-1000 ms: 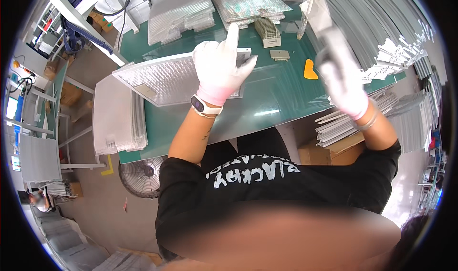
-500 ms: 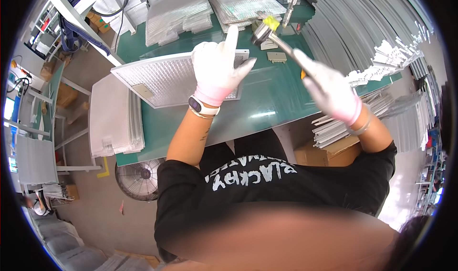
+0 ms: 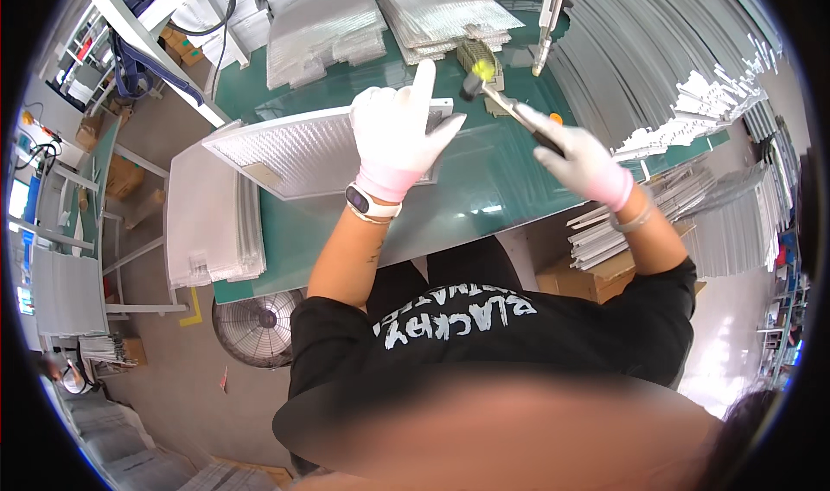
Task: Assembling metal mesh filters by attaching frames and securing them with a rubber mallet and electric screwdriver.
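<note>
One gloved right hand [image 3: 581, 158] grips one mallet [image 3: 473, 86] above one green worktop [image 3: 497, 175] — one gloved left hand [image 3: 399, 141], thumb and forefinger spread, hold indeterminable, overlaps one tilted framed panel [image 3: 307, 145].

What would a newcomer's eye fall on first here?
Probably the hammer with its yellow-and-black head, held in the white-gloved right grip above the green table. Next, the left grip, index finger extended, in front of a white-framed textured panel. Stacked silvery sheets lie along the table's far side.
</note>
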{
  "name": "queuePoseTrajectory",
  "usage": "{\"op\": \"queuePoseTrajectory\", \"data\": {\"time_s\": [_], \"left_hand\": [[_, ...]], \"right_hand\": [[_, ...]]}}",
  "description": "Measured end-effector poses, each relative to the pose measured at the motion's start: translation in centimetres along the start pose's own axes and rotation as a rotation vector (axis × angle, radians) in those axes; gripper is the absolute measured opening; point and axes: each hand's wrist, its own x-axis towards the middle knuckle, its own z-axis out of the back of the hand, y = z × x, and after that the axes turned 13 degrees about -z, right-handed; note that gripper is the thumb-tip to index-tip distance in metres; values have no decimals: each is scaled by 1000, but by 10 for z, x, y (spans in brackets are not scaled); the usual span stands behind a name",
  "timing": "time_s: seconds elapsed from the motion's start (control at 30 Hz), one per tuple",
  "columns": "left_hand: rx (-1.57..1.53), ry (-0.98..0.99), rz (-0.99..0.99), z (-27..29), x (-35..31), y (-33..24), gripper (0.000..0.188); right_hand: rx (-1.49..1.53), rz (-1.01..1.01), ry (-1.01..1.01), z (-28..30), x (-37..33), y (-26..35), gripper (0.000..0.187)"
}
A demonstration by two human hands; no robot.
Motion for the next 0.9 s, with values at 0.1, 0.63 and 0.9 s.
{"op": "queuePoseTrajectory", "data": {"time_s": [0.1, 0.63, 0.9], "left_hand": [[-2, -17, -28, 1, 0, -4, 68], [-215, 85, -79, 12, 2, 8, 23], [-139, 50, -35, -1, 2, 8, 22]], "right_hand": [[-72, -212, 63, -57, -1, -66, 57], [95, 776, -1242, 145, 187, 102, 39], [1312, 495, -191, 101, 156, 139, 10]]}}
